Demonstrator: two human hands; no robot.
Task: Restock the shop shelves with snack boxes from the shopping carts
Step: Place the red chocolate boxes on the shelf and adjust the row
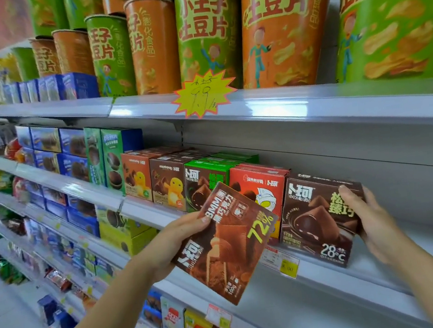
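I see a long white shelf (426, 240) under tall potato-chip tubs (209, 32). Its row of snack boxes ends at a red box (259, 185), and the bare space to the right looks like where new stock belongs. My right hand (374, 223) grips the top right corner of a brown chocolate box (319, 222) standing on the shelf just beside the red one, probably squaring it to the row. My left hand (175, 238) clasps a flat 72% dark-chocolate box (226, 248), tilted in the air before the row, likely next to go in.
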